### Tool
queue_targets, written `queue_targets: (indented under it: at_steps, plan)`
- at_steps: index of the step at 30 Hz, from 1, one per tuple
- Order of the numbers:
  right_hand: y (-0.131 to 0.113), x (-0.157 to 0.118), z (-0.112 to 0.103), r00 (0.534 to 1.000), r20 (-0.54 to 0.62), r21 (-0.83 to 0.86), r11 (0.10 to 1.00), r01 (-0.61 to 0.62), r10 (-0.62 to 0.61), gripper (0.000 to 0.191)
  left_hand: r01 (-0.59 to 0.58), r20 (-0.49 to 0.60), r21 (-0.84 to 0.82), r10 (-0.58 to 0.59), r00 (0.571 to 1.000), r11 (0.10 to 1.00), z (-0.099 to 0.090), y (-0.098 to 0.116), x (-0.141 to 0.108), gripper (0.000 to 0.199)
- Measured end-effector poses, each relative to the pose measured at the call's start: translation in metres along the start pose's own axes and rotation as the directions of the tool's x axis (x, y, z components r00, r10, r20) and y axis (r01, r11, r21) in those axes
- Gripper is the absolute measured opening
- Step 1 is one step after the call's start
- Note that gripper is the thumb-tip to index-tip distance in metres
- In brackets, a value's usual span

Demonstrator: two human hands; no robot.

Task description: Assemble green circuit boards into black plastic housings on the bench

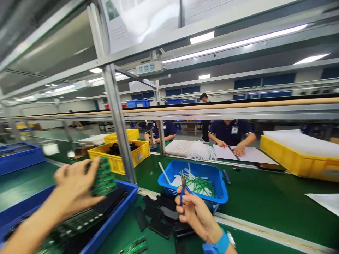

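My left hand (75,187) is raised over a blue bin (106,225) at the lower left, its fingers and thumb around a green circuit board (104,178), slightly blurred. More circuit boards (79,222) and dark parts lie inside that bin. In my right hand (194,211) is a pair of blue-handled pliers (183,181), jaws pointing up. Behind the pliers stands a blue basket (224,190) containing green strips (200,185) and white pieces. Below it, black plastic pieces (161,215) are piled on the green bench. Another circuit board (135,246) shows at the bottom edge.
A metal post (119,123) rises between the left bin and the basket. Yellow bins (139,155) stand behind it, and another yellow bin (296,162) is at the right. Across the bench, a co-worker's hands (238,150) rest near a white sheet. A rail (225,105) crosses ahead.
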State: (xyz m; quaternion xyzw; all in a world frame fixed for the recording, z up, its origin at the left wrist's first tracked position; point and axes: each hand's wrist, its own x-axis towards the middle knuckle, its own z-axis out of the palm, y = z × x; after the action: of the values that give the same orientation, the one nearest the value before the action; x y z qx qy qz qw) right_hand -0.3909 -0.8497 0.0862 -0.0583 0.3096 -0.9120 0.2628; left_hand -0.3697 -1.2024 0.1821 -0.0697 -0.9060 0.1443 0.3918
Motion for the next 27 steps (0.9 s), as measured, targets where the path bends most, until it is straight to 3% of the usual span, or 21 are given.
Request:
queue_targets:
  at_steps: [2, 4, 6, 8, 10, 17, 19, 20, 22, 24, 26, 27]
  plan:
    - [0.004, 0.0, -0.002, 0.999, 0.013, -0.308, 0.95, 0.052, -0.05, 0.035, -0.079, 0.045, 0.03, 0.077, 0.996, 0.996, -0.006, 0.034, 0.005, 0.106]
    - [0.007, 0.001, -0.006, 0.991, 0.047, -0.636, 0.762, 0.123, -0.122, 0.029, -0.127, 0.102, -0.091, 0.136, 0.985, 0.988, -0.005, 0.074, 0.008, 0.115]
    - [0.009, 0.004, -0.012, 0.978, 0.086, -0.819, 0.546, 0.178, -0.189, 0.023, -0.136, 0.116, -0.199, 0.161, 0.98, 0.971, 0.0, 0.109, 0.008, 0.119]
    - [0.01, 0.007, -0.018, 0.968, 0.106, -0.897, 0.398, 0.192, -0.227, 0.021, -0.128, 0.121, -0.289, 0.169, 0.978, 0.949, 0.006, 0.135, 0.006, 0.123]
    - [0.008, 0.009, -0.024, 0.967, 0.104, -0.932, 0.315, 0.177, -0.234, 0.022, -0.112, 0.14, -0.371, 0.174, 0.975, 0.922, 0.011, 0.151, 0.002, 0.126]
    - [0.001, 0.012, -0.033, 0.967, 0.116, -0.959, 0.228, 0.169, -0.229, 0.023, -0.043, 0.227, -0.566, 0.205, 0.952, 0.823, 0.032, 0.171, -0.013, 0.132]
    - [0.0, 0.011, -0.034, 0.964, 0.138, -0.947, 0.256, 0.197, -0.229, 0.014, -0.02, 0.245, -0.6, 0.208, 0.947, 0.8, 0.037, 0.173, -0.015, 0.134]
    - [-0.001, 0.01, -0.035, 0.97, 0.131, -0.927, 0.32, 0.193, -0.205, 0.011, -0.011, 0.254, -0.619, 0.214, 0.943, 0.785, 0.038, 0.173, -0.016, 0.136]
    - [-0.001, 0.01, -0.038, 0.995, 0.054, -0.824, 0.559, 0.089, -0.078, 0.016, 0.004, 0.268, -0.669, 0.236, 0.934, 0.743, 0.04, 0.174, -0.016, 0.139]
    - [-0.002, 0.011, -0.041, 0.987, 0.032, -0.582, 0.806, -0.108, 0.156, 0.025, 0.028, 0.267, -0.727, 0.245, 0.932, 0.686, 0.041, 0.176, -0.016, 0.141]
    - [-0.004, 0.014, -0.044, 0.941, 0.116, -0.303, 0.914, -0.27, 0.317, 0.029, 0.05, 0.255, -0.77, 0.235, 0.938, 0.636, 0.042, 0.178, -0.015, 0.143]
    - [-0.006, 0.015, -0.045, 0.939, 0.151, -0.185, 0.942, -0.279, 0.308, 0.029, 0.054, 0.246, -0.78, 0.227, 0.942, 0.623, 0.043, 0.18, -0.014, 0.144]
